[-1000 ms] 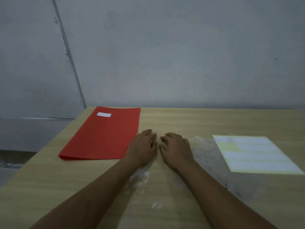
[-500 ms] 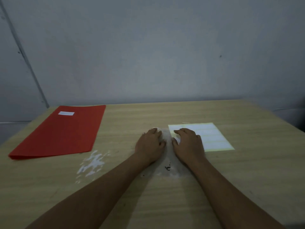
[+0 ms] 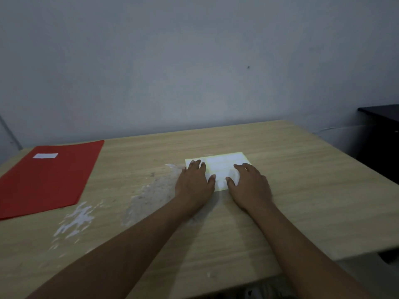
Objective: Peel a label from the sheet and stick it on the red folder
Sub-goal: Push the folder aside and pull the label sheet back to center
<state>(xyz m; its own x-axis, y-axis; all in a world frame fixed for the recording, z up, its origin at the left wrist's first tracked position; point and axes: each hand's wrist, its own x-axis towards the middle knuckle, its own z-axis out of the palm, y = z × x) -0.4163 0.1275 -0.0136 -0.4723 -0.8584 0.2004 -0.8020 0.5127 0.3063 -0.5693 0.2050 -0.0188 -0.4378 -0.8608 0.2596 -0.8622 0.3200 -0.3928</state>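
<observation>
The red folder (image 3: 46, 178) lies flat at the left of the wooden table (image 3: 302, 190), with one small white label (image 3: 45, 156) stuck near its far corner. The label sheet (image 3: 224, 164), pale yellow with white labels, lies at the table's middle. My left hand (image 3: 194, 182) rests palm down on the sheet's left part, fingers spread. My right hand (image 3: 250, 184) rests palm down on its right part. Neither hand holds anything. The near half of the sheet is hidden under both hands.
White scuffed patches (image 3: 75, 221) mark the tabletop between the folder and the sheet. A grey wall stands right behind the table. A dark cabinet (image 3: 380, 137) stands past the table's right edge.
My view has swung right, so the folder now sits far left. Both hands moved from the bare table onto the label sheet and spread apart over it.
</observation>
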